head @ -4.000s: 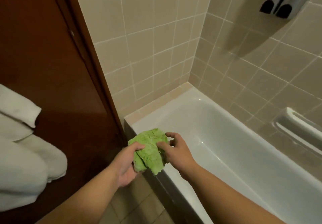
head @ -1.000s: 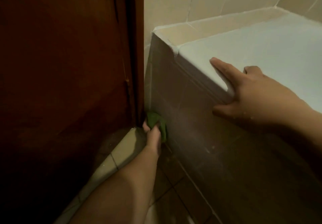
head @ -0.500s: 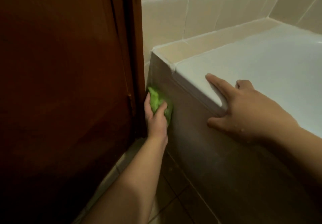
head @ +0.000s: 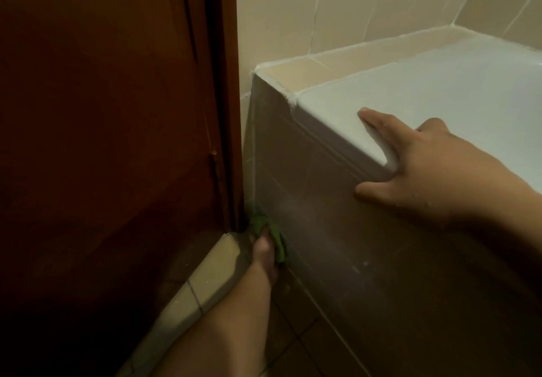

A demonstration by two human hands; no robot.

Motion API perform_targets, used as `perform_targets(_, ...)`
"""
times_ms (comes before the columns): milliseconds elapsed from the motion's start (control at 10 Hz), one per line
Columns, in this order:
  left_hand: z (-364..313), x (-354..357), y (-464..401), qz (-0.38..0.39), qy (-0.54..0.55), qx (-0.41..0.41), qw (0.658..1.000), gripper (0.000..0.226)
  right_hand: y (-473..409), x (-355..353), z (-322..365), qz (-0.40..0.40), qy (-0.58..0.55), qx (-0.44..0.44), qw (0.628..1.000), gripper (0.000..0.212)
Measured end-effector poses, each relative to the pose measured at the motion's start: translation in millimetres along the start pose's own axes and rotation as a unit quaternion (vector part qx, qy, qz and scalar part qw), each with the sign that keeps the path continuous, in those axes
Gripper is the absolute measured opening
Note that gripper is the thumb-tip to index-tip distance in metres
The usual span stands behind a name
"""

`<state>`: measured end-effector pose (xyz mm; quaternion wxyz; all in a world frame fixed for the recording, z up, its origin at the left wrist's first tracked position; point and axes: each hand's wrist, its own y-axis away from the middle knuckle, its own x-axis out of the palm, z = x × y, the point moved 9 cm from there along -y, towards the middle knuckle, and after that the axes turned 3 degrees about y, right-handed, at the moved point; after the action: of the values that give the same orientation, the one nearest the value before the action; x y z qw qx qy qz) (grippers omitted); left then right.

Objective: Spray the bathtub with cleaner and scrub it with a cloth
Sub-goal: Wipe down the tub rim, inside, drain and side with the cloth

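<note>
Gripping: my left hand (head: pixel 264 255) clutches the green cloth (head: pixel 275 243) low against the bathtub (head: pixel 337 230) side panel, beside the door frame (head: pixel 225 98).
Bracing: my right hand (head: pixel 434 171) lies spread, holding nothing, on the tub rim.

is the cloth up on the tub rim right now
No, the left hand holds the green cloth low against the tub's side panel near the floor, while the right hand rests on the rim.
</note>
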<state>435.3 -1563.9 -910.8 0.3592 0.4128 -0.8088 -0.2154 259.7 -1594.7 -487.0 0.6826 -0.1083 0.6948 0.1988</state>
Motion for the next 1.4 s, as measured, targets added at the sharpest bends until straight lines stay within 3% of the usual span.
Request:
perform_targets(100,-9.0,9.4,13.4,-0.016,0.015,-0.018,1.0,0.038,-1.5,0.3,-2.2,-0.007,-0.01,0.0,1.0,0.103)
perform_targets(200,-92.0,38.3,64.1,-0.037,-0.024,0.1,0.994,0.047,-2.0,0.3,-3.1,-0.001,-0.013,-0.004,1.0,0.101)
perform_targets(300,-181.9,88.9,134.5,0.063,-0.05,0.269,0.96,0.057,-0.2,0.4,-4.1,0.01,-0.016,-0.002,1.0,0.099)
perform_targets(400,-248.2,129.4,197.0,0.121,-0.087,0.401,0.904,0.059,2.6,-1.9,-2.8,-0.004,-0.019,-0.002,1.0,0.099)
perform_targets(500,-254.5,128.5,204.7,0.117,-0.123,0.443,0.88,0.06,6.6,-2.5,-3.2,-0.007,-0.017,-0.006,1.0,0.1)
perform_targets(600,-200.3,99.4,166.8,0.087,-0.134,0.368,0.916,0.06,19.8,-0.1,-9.1,0.009,-0.004,-0.016,1.0,0.104)
perform_targets(700,-116.7,59.9,129.1,0.04,-0.138,0.184,0.972,0.061,41.8,4.4,-24.9,0.021,0.011,-0.019,1.0,0.113)
perform_targets(800,-32.5,24.8,116.7,0.053,-0.158,0.034,0.985,0.077,50.7,6.8,-36.5,0.017,0.023,-0.019,0.999,0.118)
perform_targets(900,66.1,-23.7,68.2,0.007,-0.337,-0.057,0.94,0.078,45.7,8.1,-38.3,-0.001,0.026,-0.033,0.999,0.121)
perform_targets(1000,78.5,-8.7,65.3,-0.112,0.32,-0.103,0.935,0.068,46.5,9.9,-43.1,-0.004,0.021,-0.038,0.999,0.118)
perform_targets(1100,-6.2,34.3,132.3,0.009,0.007,0.016,1.0,0.068,53.1,8.5,-44.2,0.0,0.003,-0.017,1.0,0.116)
perform_targets(1200,-83.1,73.1,189.0,0.074,-0.042,0.154,0.984,0.059,55.5,5.5,-42.0,0.017,-0.012,0.0,1.0,0.117)
perform_targets(1300,-150.9,112.3,253.2,0.152,-0.086,0.298,0.939,0.059,56.5,3.9,-39.0,0.022,-0.024,0.007,0.999,0.119)
perform_targets(1400,-160.6,123.9,270.3,0.185,-0.147,0.343,0.909,0.062,56.9,2.9,-38.1,0.023,-0.022,0.016,0.999,0.12)
